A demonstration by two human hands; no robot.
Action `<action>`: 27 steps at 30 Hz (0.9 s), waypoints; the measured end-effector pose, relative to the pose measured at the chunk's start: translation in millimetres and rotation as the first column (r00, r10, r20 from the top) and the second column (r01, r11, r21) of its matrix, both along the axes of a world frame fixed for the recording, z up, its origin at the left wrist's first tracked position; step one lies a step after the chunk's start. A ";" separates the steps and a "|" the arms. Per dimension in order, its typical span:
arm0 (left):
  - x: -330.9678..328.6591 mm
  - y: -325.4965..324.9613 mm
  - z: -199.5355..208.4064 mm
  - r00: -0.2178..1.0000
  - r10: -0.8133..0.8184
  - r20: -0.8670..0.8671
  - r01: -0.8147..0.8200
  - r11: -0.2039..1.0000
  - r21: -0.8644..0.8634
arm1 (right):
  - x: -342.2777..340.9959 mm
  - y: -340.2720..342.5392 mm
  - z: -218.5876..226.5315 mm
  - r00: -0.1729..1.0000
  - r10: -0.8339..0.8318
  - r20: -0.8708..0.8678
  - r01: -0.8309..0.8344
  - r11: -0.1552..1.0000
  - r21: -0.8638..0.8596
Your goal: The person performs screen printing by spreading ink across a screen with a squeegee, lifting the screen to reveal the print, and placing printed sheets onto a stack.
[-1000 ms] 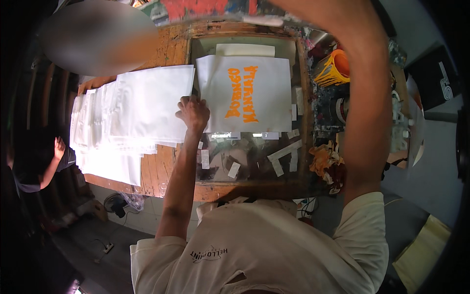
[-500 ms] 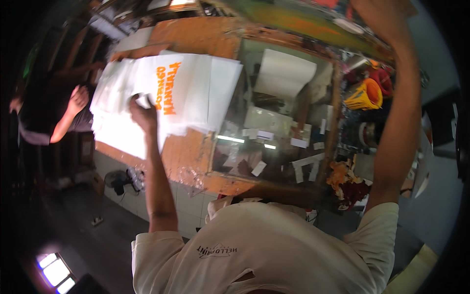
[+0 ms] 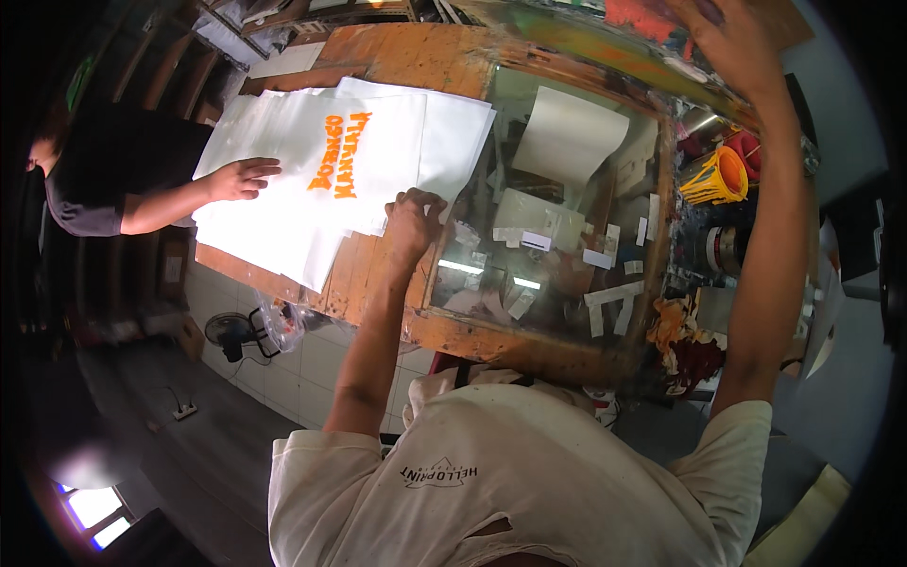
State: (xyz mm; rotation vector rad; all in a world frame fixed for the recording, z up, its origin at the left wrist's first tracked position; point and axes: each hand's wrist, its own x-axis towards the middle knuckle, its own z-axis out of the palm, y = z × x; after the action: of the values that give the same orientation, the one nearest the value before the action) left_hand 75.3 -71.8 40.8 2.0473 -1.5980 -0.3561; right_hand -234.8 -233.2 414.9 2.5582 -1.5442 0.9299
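My left hand is at the lower right corner of a stack of white sheets, palm down. Its fingers are bent and apart, and nothing shows in them. The top sheet carries an orange print. My right arm reaches up to a raised screen printing frame, smeared green and orange. My right hand is closed at the frame's upper right, its fingertips partly cut off by the picture's edge. Under the frame lies a glass-topped bed with a cream sheet on it.
A co-worker's hand lies over the stack's left side. To the right of the glass stand a yellow ink-stained tub and stained rags. Paper scraps and tape dot the glass. A fan stands on the floor at left.
My left hand has moved right, from over the orange print to the stack's corner. The co-worker's hand has come in over the sheets. My right hand stays up at the frame.
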 end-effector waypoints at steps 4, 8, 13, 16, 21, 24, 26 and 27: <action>9.0 -11.0 5.7 0.994 0.003 -0.109 0.016 0.985 0.174 | -5.2 -2.1 2.0 0.997 -0.061 -0.048 0.063 0.997 0.044; -0.4 -21.4 22.1 0.996 -0.082 -0.030 0.080 0.995 -0.052 | 5.9 13.9 21.9 0.975 -0.182 -0.125 0.200 0.968 0.155; -80.2 -15.1 20.1 0.964 -0.222 0.144 0.215 0.975 0.065 | 0.3 -9.3 9.8 0.992 -0.090 -0.091 0.110 0.963 0.246; -131.5 -25.4 -13.8 0.939 -0.257 0.230 0.247 0.966 0.074 | -10.6 -15.0 21.3 0.997 -0.049 -0.059 0.066 0.936 0.347; -215.8 -49.2 -23.9 0.856 -0.475 0.204 0.484 0.875 0.010 | -3.6 -16.0 40.6 0.970 -0.184 -0.159 0.233 0.893 0.386; -248.4 -52.7 -22.2 0.794 -0.574 0.199 0.585 0.811 0.006 | -14.4 -22.0 36.6 0.978 -0.119 -0.170 0.168 0.937 0.307; -267.8 -48.3 -17.9 0.788 -0.590 0.178 0.592 0.805 0.049 | -19.8 -25.6 31.9 0.982 -0.085 -0.170 0.128 0.958 0.257; -272.1 -47.0 -17.2 0.790 -0.589 0.171 0.590 0.806 0.052 | -21.7 -27.6 30.4 0.983 -0.072 -0.168 0.111 0.964 0.240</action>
State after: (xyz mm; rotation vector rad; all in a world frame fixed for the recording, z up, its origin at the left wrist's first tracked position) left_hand -196.8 -118.7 23.6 1.5559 -2.3419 -0.3892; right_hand -256.5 -260.8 445.3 2.6140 -1.8161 0.5394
